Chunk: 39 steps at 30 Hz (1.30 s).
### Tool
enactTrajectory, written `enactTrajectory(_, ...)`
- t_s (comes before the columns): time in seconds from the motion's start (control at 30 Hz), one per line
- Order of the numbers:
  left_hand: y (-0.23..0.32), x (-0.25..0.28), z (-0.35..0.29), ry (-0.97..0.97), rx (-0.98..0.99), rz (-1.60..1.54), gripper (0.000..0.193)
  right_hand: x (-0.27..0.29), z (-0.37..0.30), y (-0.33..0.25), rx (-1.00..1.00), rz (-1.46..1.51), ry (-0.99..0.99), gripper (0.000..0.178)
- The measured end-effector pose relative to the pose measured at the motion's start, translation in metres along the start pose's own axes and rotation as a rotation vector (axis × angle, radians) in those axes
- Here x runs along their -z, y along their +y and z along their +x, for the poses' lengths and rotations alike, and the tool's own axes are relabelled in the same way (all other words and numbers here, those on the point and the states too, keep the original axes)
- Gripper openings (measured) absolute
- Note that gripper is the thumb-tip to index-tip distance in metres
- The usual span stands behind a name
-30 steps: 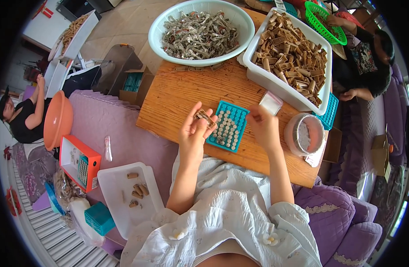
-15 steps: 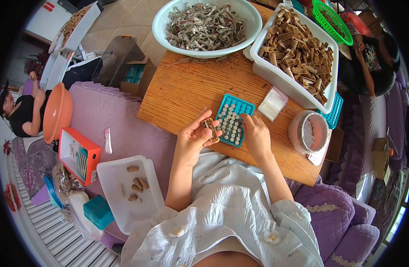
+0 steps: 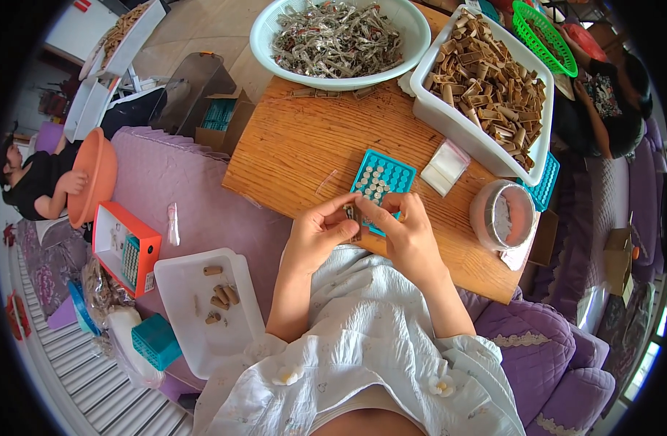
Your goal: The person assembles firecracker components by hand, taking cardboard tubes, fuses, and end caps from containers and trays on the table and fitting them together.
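Observation:
My left hand point(image 3: 321, 231) is closed round a small brown casing point(image 3: 354, 222), held upright between thumb and fingers. Its inner parts show as light metallic bits. The fingertips of my right hand point(image 3: 406, 236) are pinched at the upper end of this casing, close to my left fingertips. Whatever sits between those right fingers is too small or hidden to make out. Just beyond both hands lies a teal tray point(image 3: 399, 173) with rows of round hollows, many filled with small whitish discs point(image 3: 376, 182). My right hand covers part of it.
At the table's far side stand a pale basin point(image 3: 264, 45) of silvery strips and a white bin point(image 3: 421, 109) of brown casings. A clear tub point(image 3: 481, 218) and plastic bags point(image 3: 445, 168) lie right. A white tray point(image 3: 175, 291) sits left. Other people are at both sides.
My right hand has moved left from the teal tray to the casing in my left hand. The casing has turned more upright. The person at left has lowered a hand to the orange basin.

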<state>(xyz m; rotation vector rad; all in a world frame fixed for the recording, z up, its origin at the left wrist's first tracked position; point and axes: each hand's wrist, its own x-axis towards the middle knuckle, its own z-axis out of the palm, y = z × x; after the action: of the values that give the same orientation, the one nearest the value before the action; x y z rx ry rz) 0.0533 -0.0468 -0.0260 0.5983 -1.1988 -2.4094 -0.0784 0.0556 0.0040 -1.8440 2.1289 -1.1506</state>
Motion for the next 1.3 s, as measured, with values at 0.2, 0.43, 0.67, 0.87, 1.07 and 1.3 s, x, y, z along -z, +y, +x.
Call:
enactTrajectory(0.2,0.010,-0.005,-0.004,-0.009,-0.024,-0.023,0.046,0.008,-0.005,-0.006,0.056,0.009,0.053,0.038)
enactTrajectory(0.43,0.011,-0.006,-0.005,0.020,-0.068,0.088,0.046,0.000,-0.006,-0.010,0.011,0.109,0.046,0.041)
enactTrajectory(0.67,0.017,-0.013,-0.005,0.056,-0.104,0.200,0.040,-0.007,-0.005,-0.014,-0.082,0.155,0.071,0.043)
enactTrajectory(0.87,0.011,-0.006,-0.006,-0.009,-0.040,0.026,0.040,-0.001,0.004,-0.011,-0.103,0.256,0.297,0.028)
enactTrajectory(1.07,0.007,-0.012,-0.004,-0.017,-0.037,0.019,0.038,-0.009,0.005,-0.012,0.008,0.201,0.276,0.022)
enactTrajectory(1.3,0.005,-0.009,-0.001,0.029,-0.017,0.023,0.033,-0.008,0.002,-0.002,0.008,0.342,0.167,0.018)
